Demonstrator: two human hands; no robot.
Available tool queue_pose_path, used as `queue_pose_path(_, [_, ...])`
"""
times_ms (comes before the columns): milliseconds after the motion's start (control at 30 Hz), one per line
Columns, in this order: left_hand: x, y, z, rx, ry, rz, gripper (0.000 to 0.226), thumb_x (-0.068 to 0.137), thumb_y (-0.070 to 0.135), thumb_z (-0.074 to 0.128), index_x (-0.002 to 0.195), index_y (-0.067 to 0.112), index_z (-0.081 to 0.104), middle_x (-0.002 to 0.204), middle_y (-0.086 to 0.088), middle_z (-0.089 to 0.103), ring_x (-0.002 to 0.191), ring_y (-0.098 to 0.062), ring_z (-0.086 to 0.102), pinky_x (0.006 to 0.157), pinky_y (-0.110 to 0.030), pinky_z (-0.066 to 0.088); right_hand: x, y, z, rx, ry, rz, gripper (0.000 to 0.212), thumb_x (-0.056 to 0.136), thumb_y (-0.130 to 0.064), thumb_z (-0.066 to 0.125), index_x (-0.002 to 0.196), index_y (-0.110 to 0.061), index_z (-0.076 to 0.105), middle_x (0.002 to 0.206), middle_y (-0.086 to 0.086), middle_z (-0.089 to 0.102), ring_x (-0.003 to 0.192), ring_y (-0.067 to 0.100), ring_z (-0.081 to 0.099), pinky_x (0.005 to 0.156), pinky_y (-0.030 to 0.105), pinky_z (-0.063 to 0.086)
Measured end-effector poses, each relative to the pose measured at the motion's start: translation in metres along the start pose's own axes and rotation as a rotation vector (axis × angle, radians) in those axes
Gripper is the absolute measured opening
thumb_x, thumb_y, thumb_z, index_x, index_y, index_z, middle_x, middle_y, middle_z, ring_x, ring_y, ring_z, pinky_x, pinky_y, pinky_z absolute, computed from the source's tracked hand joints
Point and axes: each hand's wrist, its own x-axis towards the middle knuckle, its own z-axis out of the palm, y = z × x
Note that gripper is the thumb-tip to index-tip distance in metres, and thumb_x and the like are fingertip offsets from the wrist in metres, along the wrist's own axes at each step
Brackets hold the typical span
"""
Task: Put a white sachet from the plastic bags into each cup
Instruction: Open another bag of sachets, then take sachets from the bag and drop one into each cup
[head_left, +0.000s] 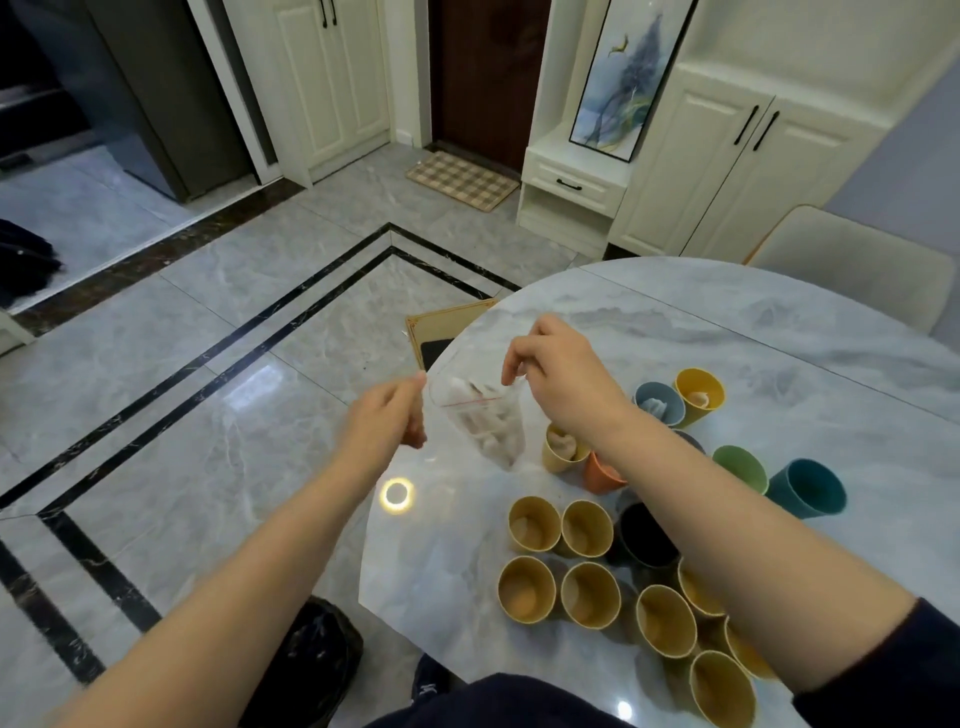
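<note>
A rounded grey marble-patterned table top (675, 332) is seen, and held above its left edge is one clear plastic zip bag with a red seal line (475, 415), with white sachets inside, too blurred to be counted. The bag's mouth is pinched at its left corner by the left hand (387, 421) and at its right corner by the right hand (558, 374), fingers curled on the film, so that the bag hangs between the two grips with its bottom near the table top.

Right of and below the grips, cups are gathered on the table; about seventeen can be counted, though some are hidden behind the right forearm. Eight mustard-yellow cups (532, 525) are clustered nearest the person, with a black cup (647, 535) beside them. Just below the bag stand a yellow cup holding something white (563, 447) and an orange cup (602, 475). Further right stand a pale blue cup holding a white sachet (660, 405), a yellow cup with something pale inside (700, 389), a green cup (740, 467) and a teal cup (805, 493).

A pale upholstered chair (852, 275) is set beyond the table. The floor is of glossy grey marble tile with black border strips (218, 364); cream cabinets (727, 156), a dark door (485, 78) and a checked doormat (462, 179) lie far beyond the grips
</note>
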Motion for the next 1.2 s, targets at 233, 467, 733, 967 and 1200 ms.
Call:
queue_pose_path(233, [-0.009,-0.05,0.035,-0.826,-0.092,-0.707,0.05,0.1,0.05,0.047,0.119,0.005,0.058,0.126,-0.02,0.062,0.113,-0.038,0.062,0.101,-0.055,0.051,-0.003,-0.015,-0.021,0.035,-0.03,-0.031,0.041,0.095,0.005,0.045,0.095,-0.017,0.079,0.088,-0.003,0.043,0.094,0.019,0.058,0.088,0.035,0.051])
queue_pose_path(467, [-0.015,-0.041,0.077,-1.215,-0.305,-0.754,0.096,0.074,0.084,0.055,0.143,0.018,0.051,0.147,-0.023,0.05,0.128,-0.054,0.051,0.102,-0.076,0.039,-0.018,-0.024,-0.047,0.035,-0.087,-0.178,0.044,0.089,0.011,0.048,0.082,-0.019,0.08,0.091,0.003,0.047,0.085,0.017,0.053,0.084,0.037,0.054])
queue_pose_path(733, [-0.014,-0.01,0.093,-1.202,-0.18,-0.568,0.051,0.099,0.052,0.046,0.123,0.011,0.064,0.096,-0.016,0.076,0.084,-0.03,0.075,0.08,-0.042,0.06,-0.048,-0.01,-0.054,-0.106,-0.059,-0.244,0.02,0.089,-0.032,0.067,0.107,-0.03,0.076,0.135,-0.003,0.049,0.118,0.008,0.052,0.094,0.025,0.046])
queue_pose_path(967, [-0.009,-0.017,0.117,-1.24,-0.093,-0.591,0.062,0.088,0.053,0.063,0.137,0.013,0.061,0.121,-0.018,0.069,0.106,-0.034,0.07,0.103,-0.05,0.052,-0.058,0.007,-0.03,-0.318,-0.028,-0.271,0.025,0.078,-0.056,0.07,0.092,-0.037,0.079,0.165,-0.001,0.024,0.154,0.023,0.013,0.118,0.045,0.026])
queue_pose_path(1200, [-0.013,-0.01,0.122,-1.24,-0.158,-0.567,0.058,0.093,0.052,0.055,0.136,0.013,0.062,0.128,-0.015,0.07,0.112,-0.031,0.069,0.092,-0.041,0.057,-0.058,0.018,-0.016,-0.241,0.08,-0.306,0.005,0.077,-0.038,0.079,0.079,-0.034,0.079,0.158,-0.001,0.039,0.152,0.025,0.022,0.119,0.048,0.026])
